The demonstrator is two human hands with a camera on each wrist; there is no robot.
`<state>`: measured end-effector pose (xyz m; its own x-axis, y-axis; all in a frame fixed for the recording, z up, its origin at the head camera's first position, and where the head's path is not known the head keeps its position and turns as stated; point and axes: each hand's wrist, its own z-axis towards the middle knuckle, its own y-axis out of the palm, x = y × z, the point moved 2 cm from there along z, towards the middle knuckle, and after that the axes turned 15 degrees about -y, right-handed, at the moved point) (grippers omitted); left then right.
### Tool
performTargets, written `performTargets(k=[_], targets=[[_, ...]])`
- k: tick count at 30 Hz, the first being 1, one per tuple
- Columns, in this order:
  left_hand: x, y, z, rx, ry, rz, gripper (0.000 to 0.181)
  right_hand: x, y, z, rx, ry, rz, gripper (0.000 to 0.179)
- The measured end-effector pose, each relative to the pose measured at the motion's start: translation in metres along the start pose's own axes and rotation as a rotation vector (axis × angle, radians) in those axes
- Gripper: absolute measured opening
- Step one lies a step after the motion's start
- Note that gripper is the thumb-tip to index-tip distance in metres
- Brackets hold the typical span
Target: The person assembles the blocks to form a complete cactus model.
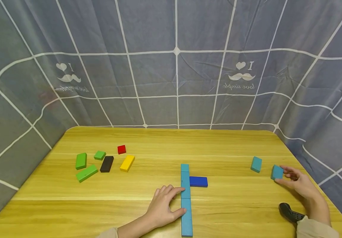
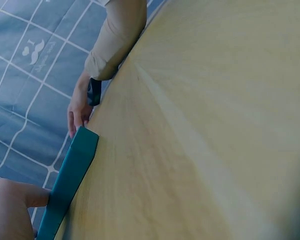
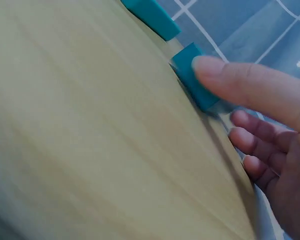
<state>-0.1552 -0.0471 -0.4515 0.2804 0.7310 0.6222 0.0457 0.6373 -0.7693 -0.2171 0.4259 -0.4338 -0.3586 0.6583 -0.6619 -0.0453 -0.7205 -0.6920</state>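
At the right side of the table, my right hand (image 1: 302, 185) pinches a light-blue block (image 1: 277, 172) between thumb and fingers. The right wrist view shows the thumb (image 3: 215, 72) on that block's face; the other fingers are curled below it. A second light-blue block (image 1: 256, 164) lies just left of it. Near the middle, light-blue blocks laid end to end form a straight strip (image 1: 186, 215). My left hand (image 1: 162, 208) touches this strip with its index fingertip and thumb tip, the two spread apart. A dark-blue block (image 1: 198, 181) lies flat against the strip's right side.
On the left lie several green blocks (image 1: 87, 173), a black block (image 1: 106, 164), a yellow block (image 1: 127, 163) and a small red block (image 1: 121, 149). A dark strap-like object (image 1: 290, 213) is by the right wrist. Grey curtains (image 1: 147, 76) stand behind the wooden table (image 1: 218, 145).
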Motion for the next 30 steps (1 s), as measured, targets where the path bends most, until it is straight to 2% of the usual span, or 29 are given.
performTargets(k=[3, 8, 14, 20, 27, 30], targets=[[-0.001, 0.0, 0.0, 0.012, 0.007, 0.006, 0.052, -0.007, 0.003, 0.006, 0.043, 0.001, 0.006, 0.058], [-0.001, 0.0, -0.001, 0.01, 0.007, 0.006, 0.052, -0.028, 0.011, 0.026, 0.05, -0.024, -0.025, 0.062], [0.001, -0.002, -0.001, -0.01, 0.0, 0.007, 0.052, -0.058, 0.03, 0.052, 0.015, -0.155, -0.028, 0.059], [0.001, -0.001, -0.001, -0.009, 0.001, 0.012, 0.053, -0.086, 0.057, 0.07, -0.049, -0.229, 0.004, 0.057], [0.0, -0.001, -0.001, -0.007, -0.003, 0.01, 0.053, -0.098, 0.099, 0.084, -0.128, -0.275, 0.075, 0.056], [0.0, 0.0, -0.001, -0.005, 0.0, 0.012, 0.053, -0.102, 0.113, 0.087, -0.138, -0.28, 0.136, 0.057]])
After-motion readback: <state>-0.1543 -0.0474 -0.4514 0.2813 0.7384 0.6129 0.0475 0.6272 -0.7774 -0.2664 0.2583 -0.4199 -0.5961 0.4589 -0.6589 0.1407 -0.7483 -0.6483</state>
